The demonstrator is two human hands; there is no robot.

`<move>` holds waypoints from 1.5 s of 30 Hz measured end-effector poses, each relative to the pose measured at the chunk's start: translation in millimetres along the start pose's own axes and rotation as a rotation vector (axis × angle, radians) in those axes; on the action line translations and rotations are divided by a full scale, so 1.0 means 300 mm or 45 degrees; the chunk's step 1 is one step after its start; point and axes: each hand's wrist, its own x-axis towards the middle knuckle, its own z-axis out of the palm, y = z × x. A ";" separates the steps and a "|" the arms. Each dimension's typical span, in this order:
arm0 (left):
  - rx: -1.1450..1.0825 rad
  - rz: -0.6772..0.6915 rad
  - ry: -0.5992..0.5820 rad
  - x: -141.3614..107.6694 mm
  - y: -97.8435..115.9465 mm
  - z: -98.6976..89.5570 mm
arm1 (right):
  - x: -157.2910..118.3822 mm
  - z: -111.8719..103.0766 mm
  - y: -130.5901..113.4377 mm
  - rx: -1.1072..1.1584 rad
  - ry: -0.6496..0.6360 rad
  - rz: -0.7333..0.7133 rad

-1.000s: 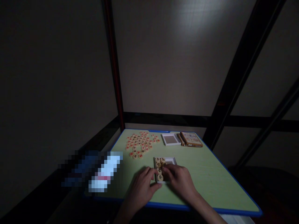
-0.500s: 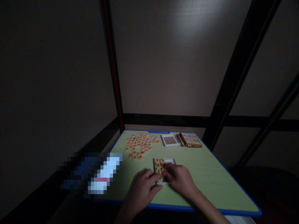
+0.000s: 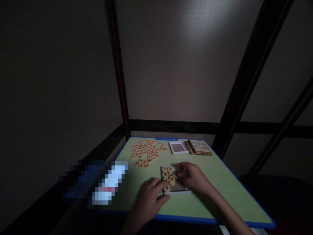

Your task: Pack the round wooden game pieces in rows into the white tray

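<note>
A shallow white box (image 3: 177, 192) lies near the front of the table, with several round xiangqi pieces (image 3: 167, 188) with dark characters in its left part. My left hand (image 3: 150, 195) steadies the box at its front left corner, thumb outside the front wall and index finger reaching over the pieces. Inside the right part of the box, my right hand (image 3: 193, 176) has its fingers closed on a xiangqi piece (image 3: 176, 175), partly hidden by the fingertips. The fingers cover the box's right back corner.
Many loose xiangqi pieces (image 3: 145, 150), with red or dark characters, spread over the back left of the green table (image 3: 220, 186). A second white box (image 3: 178, 148) stands at the back, beside stacked printed lids (image 3: 199, 147). A pixelated bright patch (image 3: 111, 182) covers the left edge.
My right hand has moved right and slightly back from the middle of the box, uncovering pieces and the box floor. My left hand stays in place.
</note>
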 end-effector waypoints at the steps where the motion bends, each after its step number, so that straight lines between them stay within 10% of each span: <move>1: -0.007 -0.006 0.001 0.000 0.001 0.000 | 0.008 -0.008 0.010 -0.067 -0.029 -0.011; 11: -0.018 -0.099 0.025 0.005 0.004 0.006 | 0.027 0.031 0.007 -0.500 -0.236 -0.151; 32: -0.028 -0.064 0.035 -0.003 0.002 0.007 | 0.040 0.062 0.011 0.082 -0.122 -0.169; 45: -0.025 -0.064 0.040 0.000 -0.006 0.017 | 0.030 0.074 0.009 -0.189 -0.125 -0.132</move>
